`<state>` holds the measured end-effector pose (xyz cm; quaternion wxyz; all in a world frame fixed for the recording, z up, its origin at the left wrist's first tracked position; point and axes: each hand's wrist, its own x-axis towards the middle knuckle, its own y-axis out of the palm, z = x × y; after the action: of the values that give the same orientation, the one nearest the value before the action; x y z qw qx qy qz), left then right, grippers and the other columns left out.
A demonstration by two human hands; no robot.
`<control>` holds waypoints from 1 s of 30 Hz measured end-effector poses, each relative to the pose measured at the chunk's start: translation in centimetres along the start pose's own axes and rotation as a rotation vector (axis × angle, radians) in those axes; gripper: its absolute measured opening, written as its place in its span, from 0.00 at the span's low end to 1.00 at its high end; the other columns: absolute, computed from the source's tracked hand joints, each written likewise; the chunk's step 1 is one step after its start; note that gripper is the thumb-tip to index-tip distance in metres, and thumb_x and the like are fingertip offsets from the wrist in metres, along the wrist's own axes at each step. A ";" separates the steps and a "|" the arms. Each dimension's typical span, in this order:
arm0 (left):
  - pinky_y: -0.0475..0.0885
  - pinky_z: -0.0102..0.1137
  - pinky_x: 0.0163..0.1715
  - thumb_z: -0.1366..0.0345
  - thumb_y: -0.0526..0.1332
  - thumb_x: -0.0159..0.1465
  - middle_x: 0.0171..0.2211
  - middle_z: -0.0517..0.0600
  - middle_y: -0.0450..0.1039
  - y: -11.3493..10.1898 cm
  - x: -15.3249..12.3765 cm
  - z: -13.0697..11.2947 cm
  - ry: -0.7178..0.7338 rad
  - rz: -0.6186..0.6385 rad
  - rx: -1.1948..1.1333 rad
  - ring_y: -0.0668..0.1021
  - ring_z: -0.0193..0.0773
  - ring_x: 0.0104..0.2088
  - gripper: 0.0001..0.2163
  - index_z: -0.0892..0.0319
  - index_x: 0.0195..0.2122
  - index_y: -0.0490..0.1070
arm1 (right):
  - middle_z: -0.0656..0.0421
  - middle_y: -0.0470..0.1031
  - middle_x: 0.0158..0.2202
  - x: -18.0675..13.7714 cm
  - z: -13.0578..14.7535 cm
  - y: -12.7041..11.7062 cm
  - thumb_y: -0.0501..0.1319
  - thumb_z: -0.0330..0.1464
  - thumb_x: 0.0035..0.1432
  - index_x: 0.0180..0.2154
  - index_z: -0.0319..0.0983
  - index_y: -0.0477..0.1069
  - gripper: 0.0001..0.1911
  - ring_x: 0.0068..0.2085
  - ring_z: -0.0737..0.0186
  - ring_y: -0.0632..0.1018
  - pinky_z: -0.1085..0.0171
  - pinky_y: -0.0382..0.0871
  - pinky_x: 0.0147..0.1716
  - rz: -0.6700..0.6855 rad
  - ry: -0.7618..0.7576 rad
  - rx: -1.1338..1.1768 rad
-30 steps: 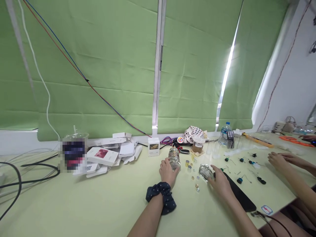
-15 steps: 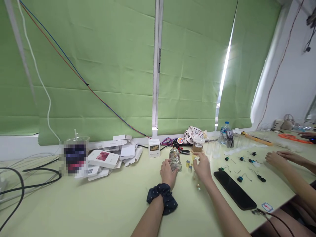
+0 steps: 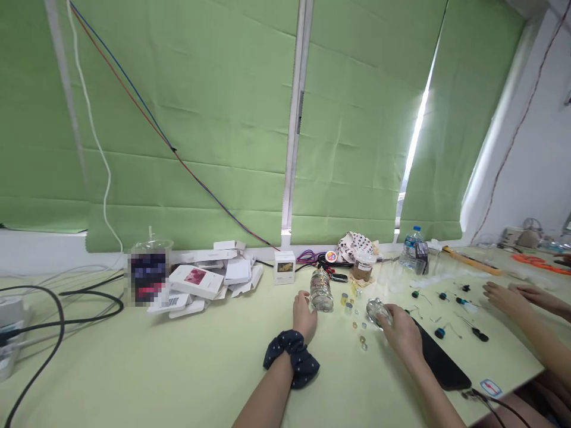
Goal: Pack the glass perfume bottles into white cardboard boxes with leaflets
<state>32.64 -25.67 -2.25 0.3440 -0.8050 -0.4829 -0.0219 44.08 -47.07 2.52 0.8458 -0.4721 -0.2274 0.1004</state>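
- The fingers (image 3: 309, 300) of the left hand (image 3: 304, 314) curl against the lower side of the upright bottle (image 3: 322, 290). They grip it where it stands on the pale worktop (image 3: 200, 362). A dark dotted scrunchie (image 3: 292, 364) sits on that wrist.
- The fingers (image 3: 389, 316) of the right hand (image 3: 404, 334) close around a second glass bottle (image 3: 377, 310). It lies tipped on the worktop to the right of the upright bottle, apart from it.
- Small gold and silver caps (image 3: 345, 297) stand just right of the upright bottle. A few more bits (image 3: 363, 343) are scattered to its right, nearer the person.
- Farther right of the upright bottle, past the right hand, a black phone (image 3: 441, 362) lies flat.
- Beyond the phone lie dark-headed pump parts (image 3: 441, 331) with thin stems. A co-worker's hands (image 3: 504, 295) rest there too.
- Behind the upright bottle are a small white box (image 3: 284, 266), a lidded cup of brown stuff (image 3: 362, 267) and a water bottle (image 3: 410, 245).
- Well to its left lie a heap of flat white boxes (image 3: 200, 279) and black cables (image 3: 66, 309).
- How far along, as a judgement: the upright bottle's neck looks bare, though it is too small to be sure, and the hand hides the second bottle's neck. Caps and pump parts lie loose and no finished bottle shows, so most of the work seems undone.
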 end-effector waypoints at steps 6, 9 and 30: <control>0.74 0.40 0.41 0.61 0.58 0.65 0.47 0.53 0.71 -0.8 0.2 1.3 -0.011 0.016 0.018 0.76 0.40 0.42 0.13 0.61 0.49 0.67 | 0.54 0.78 0.36 -1.6 5.0 1.1 0.53 0.36 0.56 0.45 0.37 0.69 0.17 0.32 0.57 0.77 0.63 0.67 0.33 0.114 -0.294 0.284; 0.72 0.39 0.44 0.70 0.60 0.63 0.47 0.54 0.70 -2.7 0.7 1.9 0.033 0.019 0.103 0.75 0.40 0.43 0.13 0.62 0.49 0.67 | 0.53 0.78 0.40 -2.1 7.6 3.3 0.53 0.31 0.55 0.45 0.37 0.69 0.16 0.34 0.56 0.78 0.62 0.68 0.36 0.138 -0.363 0.283; 0.64 0.40 0.52 0.81 0.57 0.54 0.48 0.55 0.65 -8.9 9.1 1.6 0.335 -0.019 0.333 0.70 0.48 0.51 0.18 0.59 0.44 0.66 | 0.47 0.71 0.49 -3.9 8.1 6.8 0.50 0.31 0.59 0.49 0.37 0.67 0.18 0.39 0.52 0.78 0.56 0.73 0.35 -0.131 -0.376 0.355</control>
<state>29.94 -15.18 4.64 0.5471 -0.7177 -0.4236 -0.0787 37.10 -38.84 -0.74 0.8630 -0.2737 -0.3893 0.1697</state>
